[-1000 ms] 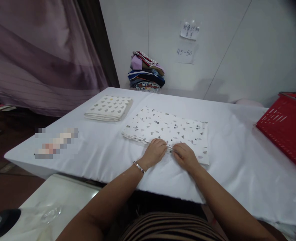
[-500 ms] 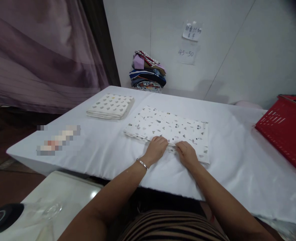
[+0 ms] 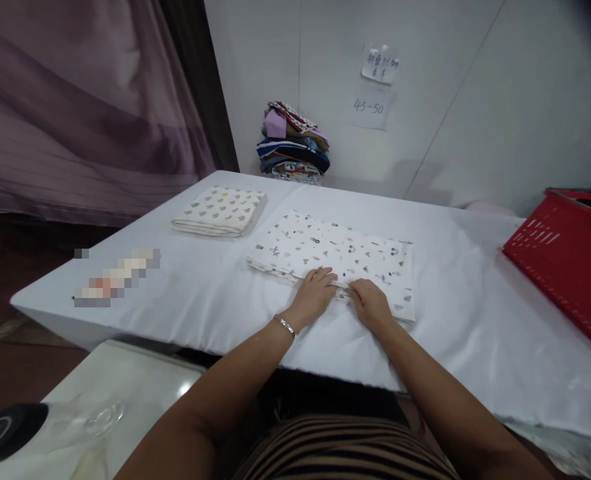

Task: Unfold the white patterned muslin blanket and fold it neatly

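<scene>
A white cloth with small dark prints [image 3: 340, 257] lies folded flat on the white-covered table [image 3: 225, 313]. My left hand [image 3: 315, 292], with a bracelet on the wrist, rests on the cloth's near edge, fingers stretched forward onto the fabric. My right hand [image 3: 371, 303] sits beside it on the same edge, fingers curled down and pinching the fabric. The two hands almost touch at the middle of the edge.
A second folded printed cloth [image 3: 220, 211] lies at the table's far left. A stack of colourful folded clothes [image 3: 293, 143] stands against the white wall. A red plastic basket [image 3: 568, 253] sits at the right. A purple curtain [image 3: 85, 113] hangs on the left.
My left hand's fingers have gone from curled to stretched flat over the cloth's edge. Both hands have stayed on the near edge with only slight shifts.
</scene>
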A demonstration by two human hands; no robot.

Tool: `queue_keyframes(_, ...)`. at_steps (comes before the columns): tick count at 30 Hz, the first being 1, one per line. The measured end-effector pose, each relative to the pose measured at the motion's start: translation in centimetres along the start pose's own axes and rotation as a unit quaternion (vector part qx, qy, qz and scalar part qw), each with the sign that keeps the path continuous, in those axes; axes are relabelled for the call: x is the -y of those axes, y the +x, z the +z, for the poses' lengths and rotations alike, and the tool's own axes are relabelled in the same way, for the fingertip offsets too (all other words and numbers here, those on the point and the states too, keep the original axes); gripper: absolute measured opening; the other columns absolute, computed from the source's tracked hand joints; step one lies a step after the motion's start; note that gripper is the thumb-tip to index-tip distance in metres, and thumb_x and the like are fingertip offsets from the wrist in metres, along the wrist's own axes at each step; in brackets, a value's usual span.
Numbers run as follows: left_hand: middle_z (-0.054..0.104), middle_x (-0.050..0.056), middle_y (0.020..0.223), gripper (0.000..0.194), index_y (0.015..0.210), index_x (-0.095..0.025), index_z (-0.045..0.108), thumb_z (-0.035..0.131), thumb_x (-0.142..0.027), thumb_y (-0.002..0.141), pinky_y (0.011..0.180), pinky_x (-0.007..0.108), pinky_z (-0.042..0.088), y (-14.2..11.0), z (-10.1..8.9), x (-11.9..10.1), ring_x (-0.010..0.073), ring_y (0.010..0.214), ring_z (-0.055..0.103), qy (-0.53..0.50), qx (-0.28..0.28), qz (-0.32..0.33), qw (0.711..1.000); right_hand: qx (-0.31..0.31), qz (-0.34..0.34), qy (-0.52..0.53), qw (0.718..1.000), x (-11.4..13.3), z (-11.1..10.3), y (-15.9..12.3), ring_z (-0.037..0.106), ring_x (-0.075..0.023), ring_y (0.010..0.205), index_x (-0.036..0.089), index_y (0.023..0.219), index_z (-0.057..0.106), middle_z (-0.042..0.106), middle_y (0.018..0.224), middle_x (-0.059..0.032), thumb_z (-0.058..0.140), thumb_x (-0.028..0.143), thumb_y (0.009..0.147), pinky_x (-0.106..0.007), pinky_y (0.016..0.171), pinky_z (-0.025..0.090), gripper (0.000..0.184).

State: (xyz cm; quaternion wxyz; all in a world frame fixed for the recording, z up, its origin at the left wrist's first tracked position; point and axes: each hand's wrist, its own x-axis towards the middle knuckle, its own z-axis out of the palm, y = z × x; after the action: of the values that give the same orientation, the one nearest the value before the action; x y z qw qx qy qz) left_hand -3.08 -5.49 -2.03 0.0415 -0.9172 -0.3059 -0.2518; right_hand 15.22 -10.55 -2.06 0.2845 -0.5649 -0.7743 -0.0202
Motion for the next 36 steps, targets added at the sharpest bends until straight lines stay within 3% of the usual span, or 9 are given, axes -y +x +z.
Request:
queue_keyframes(6,0.058,0.003,0.116,0.021,0.089,-0.017,0.062,0.043,-0.007,0.087,0.101,0.037,0.032,0.0,-0.1,-0.1,0.019,0.125,0.038,0.023,0.019,0.011,0.999,-0.015,-0.007,0.001,1.0,0.0,0.1,-0.1,0.053,-0.0198,0.082,0.019,0.093,0.058,0.062,0.086,-0.006,0.041,0.022,0.092,-0.032,0.074,0.043,0.018)
queue_keyframes(13,0.055,0.002,0.124,0.014,0.093,-0.021,0.063,0.049,-0.023,0.088,0.103,0.041,0.032,-0.2,0.0,0.0,0.0207,0.125,0.039,0.01,0.021,-0.008,1.0,-0.012,-0.01,0.003,1.0,0.1,0.1,-0.1,0.053,-0.0205,0.082,0.02,0.094,0.058,0.062,0.086,-0.0066,0.037,0.023,0.093,-0.033,0.074,0.043,0.022)
queue_keyframes(17,0.057,0.002,0.121,0.02,0.083,-0.018,0.063,0.044,-0.015,0.089,0.103,0.04,0.033,0.0,0.2,0.1,0.0206,0.125,0.038,0.016,0.015,0.01,1.0,-0.017,-0.01,-0.002,1.0,0.0,0.2,-0.1,0.053,-0.0201,0.082,0.019,0.093,0.058,0.062,0.086,-0.0064,0.037,0.023,0.093,-0.033,0.074,0.044,0.021)
queue_keyframes(24,0.056,0.003,0.121,0.022,0.086,-0.018,0.061,0.041,-0.008,0.087,0.102,0.039,0.034,-0.2,-0.8,-0.2,0.0198,0.123,0.039,-0.007,-0.01,0.027,1.0,-0.014,-0.015,0.0,1.0,0.2,0.1,-0.3,0.053,-0.0204,0.084,0.019,0.096,0.059,0.062,0.089,-0.0068,0.04,0.022,0.091,-0.034,0.076,0.043,0.02)
queue_keyframes(31,0.061,0.003,0.109,0.019,0.088,-0.019,0.061,0.043,-0.013,0.088,0.101,0.038,0.034,-0.1,-0.7,-0.1,0.0177,0.115,0.046,-0.036,-0.014,0.02,0.999,0.017,-0.048,-0.019,0.999,0.7,-0.5,-0.5,0.052,-0.0224,0.089,0.019,0.105,0.059,0.062,0.1,-0.0084,0.049,0.023,0.084,-0.038,0.082,0.041,0.023)
queue_keyframes(36,0.063,0.003,0.1,0.018,0.09,-0.018,0.059,0.042,-0.014,0.088,0.096,0.037,0.036,0.1,-0.8,-0.1,0.0167,0.107,0.05,-0.05,-0.012,0.021,0.998,0.019,-0.036,-0.027,0.999,0.6,-0.3,-0.4,0.052,-0.0212,0.089,0.018,0.102,0.059,0.062,0.098,-0.0077,0.044,0.025,0.09,-0.035,0.08,0.041,0.02)
